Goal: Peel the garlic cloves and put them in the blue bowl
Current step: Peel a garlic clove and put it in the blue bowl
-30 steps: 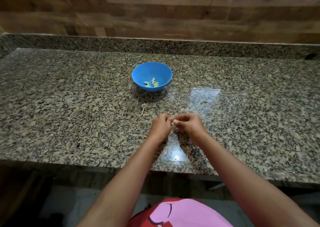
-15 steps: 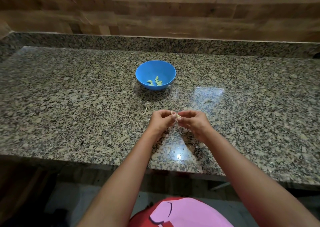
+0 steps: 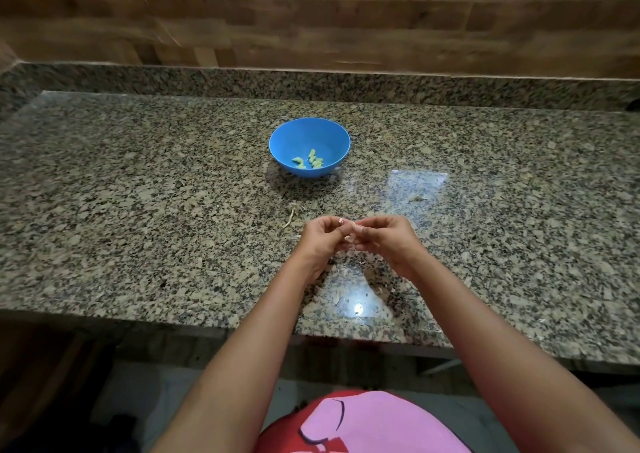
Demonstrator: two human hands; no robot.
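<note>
Both hands (image 3: 349,238) pinch one garlic clove (image 3: 349,237); blue bowl (image 3: 287,141) holds roughly five peeled cloves (image 3: 309,161).

One blue bowl (image 3: 310,146); about five peeled cloves (image 3: 309,161); two hands.

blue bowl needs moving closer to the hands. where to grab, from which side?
Pinch the blue bowl at its near rim, coming from the front over the countertop. It stands upright and open, with nothing beside it, and the peeled cloves lie low inside. Both the left hand and right hand are busy with a garlic clove.
</note>
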